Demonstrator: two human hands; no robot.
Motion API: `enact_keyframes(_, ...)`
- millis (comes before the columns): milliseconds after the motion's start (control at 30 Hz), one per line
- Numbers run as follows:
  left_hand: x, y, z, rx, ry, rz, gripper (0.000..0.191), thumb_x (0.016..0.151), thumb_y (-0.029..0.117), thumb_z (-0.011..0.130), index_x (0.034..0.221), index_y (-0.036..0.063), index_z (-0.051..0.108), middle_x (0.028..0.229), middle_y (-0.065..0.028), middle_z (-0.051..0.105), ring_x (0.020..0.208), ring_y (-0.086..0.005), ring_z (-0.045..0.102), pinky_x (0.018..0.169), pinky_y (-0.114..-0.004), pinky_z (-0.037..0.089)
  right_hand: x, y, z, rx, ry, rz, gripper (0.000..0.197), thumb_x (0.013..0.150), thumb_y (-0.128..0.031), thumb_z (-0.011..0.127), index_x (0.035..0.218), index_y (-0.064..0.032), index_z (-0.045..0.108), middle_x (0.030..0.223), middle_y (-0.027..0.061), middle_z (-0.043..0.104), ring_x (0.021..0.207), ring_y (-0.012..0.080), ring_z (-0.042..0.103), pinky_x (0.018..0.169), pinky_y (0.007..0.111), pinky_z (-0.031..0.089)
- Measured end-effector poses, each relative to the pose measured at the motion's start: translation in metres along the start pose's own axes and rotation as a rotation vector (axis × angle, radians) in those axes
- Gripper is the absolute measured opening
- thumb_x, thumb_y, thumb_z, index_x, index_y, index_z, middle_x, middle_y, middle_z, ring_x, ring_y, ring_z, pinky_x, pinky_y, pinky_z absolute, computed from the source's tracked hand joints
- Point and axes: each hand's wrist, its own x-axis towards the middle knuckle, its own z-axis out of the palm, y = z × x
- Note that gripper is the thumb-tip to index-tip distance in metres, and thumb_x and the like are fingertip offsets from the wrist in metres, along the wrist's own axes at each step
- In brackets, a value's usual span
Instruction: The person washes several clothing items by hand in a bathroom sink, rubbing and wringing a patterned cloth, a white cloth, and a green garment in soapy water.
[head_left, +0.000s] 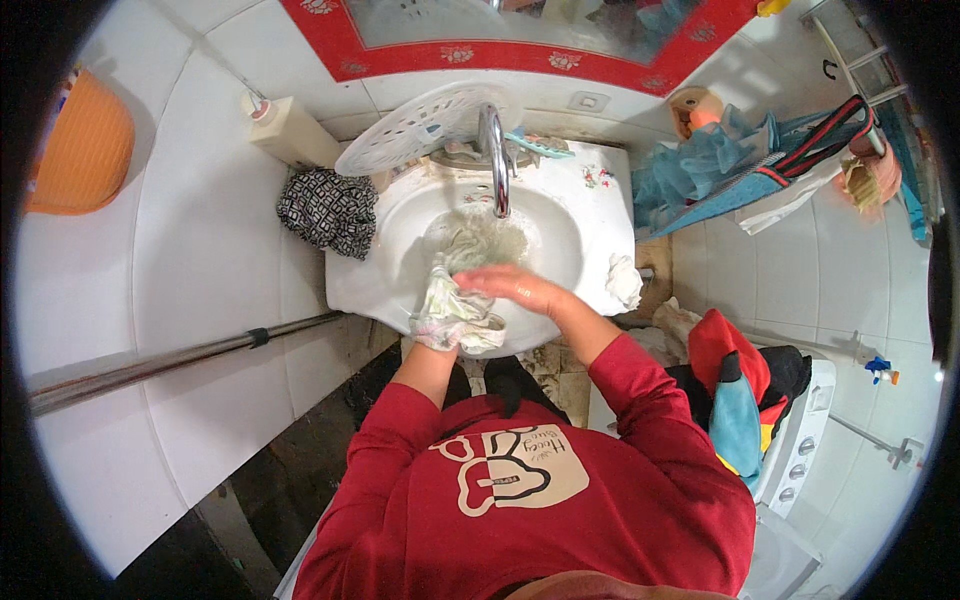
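Note:
A wet, pale cloth (442, 304) with faint green and pink marks covers my left hand and bunches at its wrist. My left hand holds it up over the front of the white washbasin (360, 289); its fingers are hidden underneath. My right hand (506, 286) lies across from the right, wet and blurred, fingertips at the cloth's edge; whether it grips is unclear. Beyond both hands, cloudy water and what looks like more cloth (469, 244) fill the bowl's middle. The chrome faucet (495, 161) arches over the bowl.
A white perforated plastic basket (420, 124) leans behind the faucet. Black-and-white patterned fabric (330, 214) sits at the basin's left, below a pump bottle (289, 131). A crumpled white cloth (624, 283) rests on the right rim. Clothes (739, 397) lie on a white appliance (802, 442).

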Motion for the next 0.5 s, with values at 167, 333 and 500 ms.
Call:
enact_keyframes(167,-0.011,0.04,-0.019,0.112,0.052,0.103,0.042,0.089,0.034,0.036,0.122,0.0086,0.041,0.121,-0.0114,0.046,0.111,-0.0238,0.044,0.097,-0.036,0.035,0.056,0.03,-0.052,0.587,0.799,-0.196,0.024,0.082,-0.007,0.044,0.102,-0.0016,0.057,0.101,0.0057,0.059,0.094,0.0143,0.054,0.08,0.026,0.042)
enact_keyframes(333,-0.025,0.046,-0.016,0.176,0.11,0.128,0.04,0.089,0.03,0.037,0.121,0.0058,0.04,0.12,-0.0125,0.047,0.109,-0.0237,0.046,0.095,-0.035,0.037,0.11,0.008,-0.059,0.605,0.365,-0.14,0.026,0.084,-0.016,0.05,0.107,-0.0057,0.057,0.111,0.0029,0.057,0.098,0.0119,0.05,0.087,0.027,0.034)
enact_keyframes(500,-0.038,0.056,-0.002,0.218,0.149,0.153,0.037,0.09,0.022,0.038,0.121,0.0018,0.039,0.117,-0.0138,0.049,0.105,-0.0233,0.049,0.092,-0.033,0.041,0.087,-0.014,-0.032,0.237,0.375,-0.173,0.029,0.085,-0.023,0.051,0.108,-0.0061,0.057,0.114,0.0036,0.056,0.1,0.0131,0.05,0.088,0.026,0.033)
